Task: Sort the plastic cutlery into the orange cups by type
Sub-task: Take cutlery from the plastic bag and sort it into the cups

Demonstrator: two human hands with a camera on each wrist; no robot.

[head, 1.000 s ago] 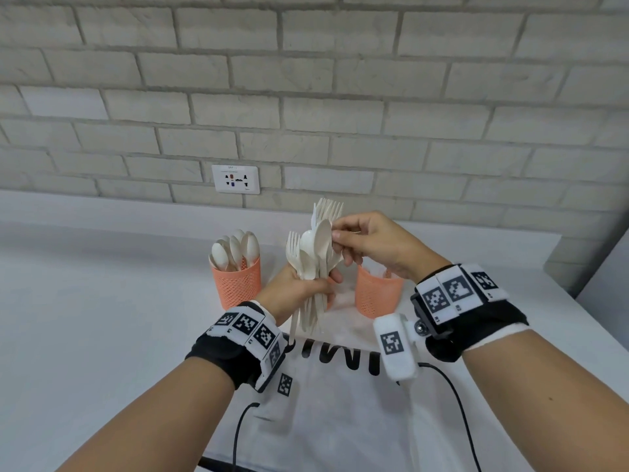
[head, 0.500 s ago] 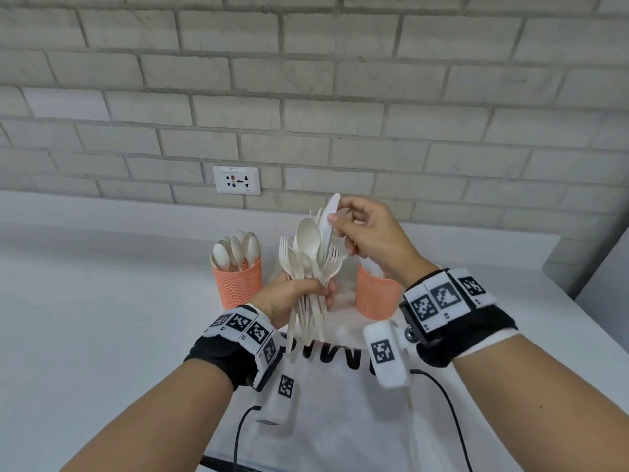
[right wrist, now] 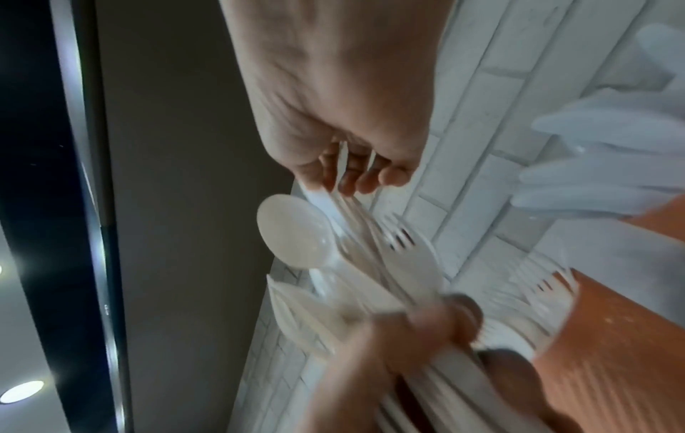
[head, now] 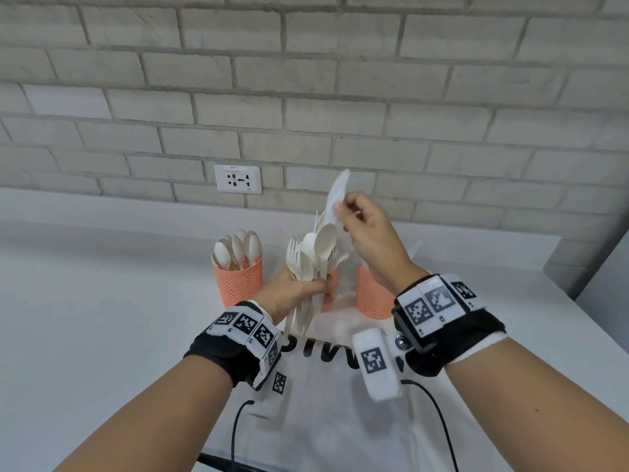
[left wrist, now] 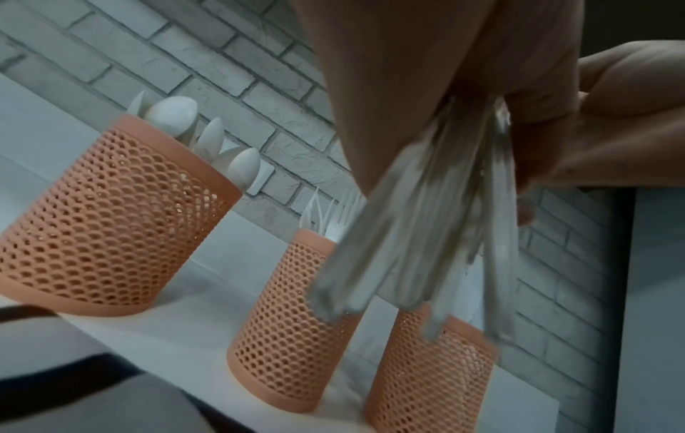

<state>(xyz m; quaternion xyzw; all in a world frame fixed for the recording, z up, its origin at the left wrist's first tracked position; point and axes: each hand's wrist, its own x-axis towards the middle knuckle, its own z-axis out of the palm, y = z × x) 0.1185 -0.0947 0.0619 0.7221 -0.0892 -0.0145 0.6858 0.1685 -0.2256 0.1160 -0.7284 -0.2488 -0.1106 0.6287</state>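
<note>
My left hand [head: 306, 287] grips a bundle of white plastic cutlery [head: 315, 257], forks and spoons mixed, upright in front of the cups; its handles [left wrist: 426, 234] hang below my fist. My right hand [head: 343, 207] pinches a white knife [head: 337, 192] by the blade, held high above the bundle. Three orange mesh cups stand in a row. The left cup [head: 238, 284] [left wrist: 111, 219] holds spoons, the middle cup [left wrist: 285, 322] holds forks, and the right cup [head: 372, 298] [left wrist: 426, 375] sits behind my right wrist. In the head view the bundle hides most of the middle cup.
The cups stand at the far edge of a white cloth [head: 323, 403] with black lettering on the white table [head: 102, 318]. A brick wall with a socket [head: 237, 178] rises close behind. Cables run from both wrist bands towards me.
My right hand has risen and drawn the knife up out of the bundle. My left hand with the bundle has stayed in about the same place.
</note>
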